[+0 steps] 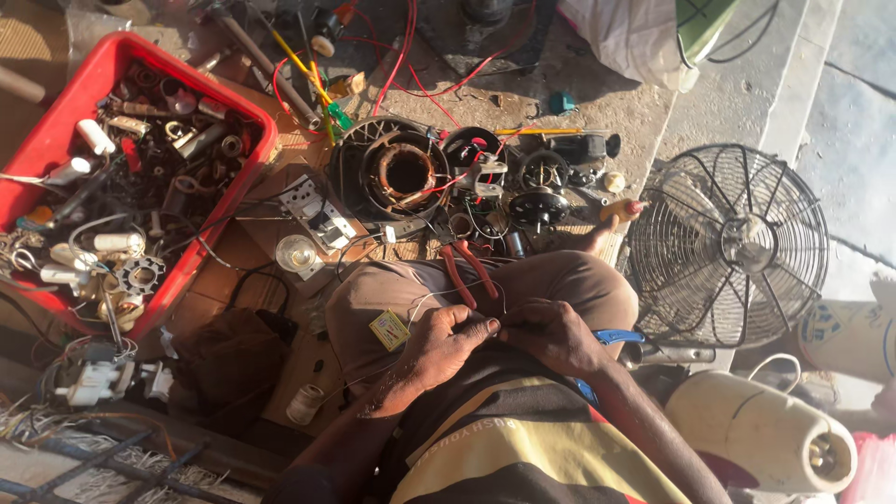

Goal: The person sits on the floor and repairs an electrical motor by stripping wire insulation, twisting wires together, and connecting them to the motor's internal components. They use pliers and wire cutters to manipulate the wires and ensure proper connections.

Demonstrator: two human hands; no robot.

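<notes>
A: What is held in the hands?

B: A thin wire is pinched between the fingertips of both. The left hand is closed on it at the thumb and forefinger, and the right hand is clenched just beside, so that the two are touching over the lap. Whether the wire is one strand or several cannot be told.

A: Where is the wire found?

B: It is seen running from the fingertips up across the brown trousers, toward the parts on the floor.

A: What is laid on the lap?

B: Red-handled pliers are rested on the knee, just above the hands. A small yellow box is set on the left thigh, near the left wrist.

A: And around the person?

B: A motor stator with copper windings is placed on the floor ahead, with smaller motor parts beside it and red leads trailing away. A red tray filled with scrap parts is found to the left. A wire fan guard is laid to the right, and a white cylinder is seen below it.
</notes>
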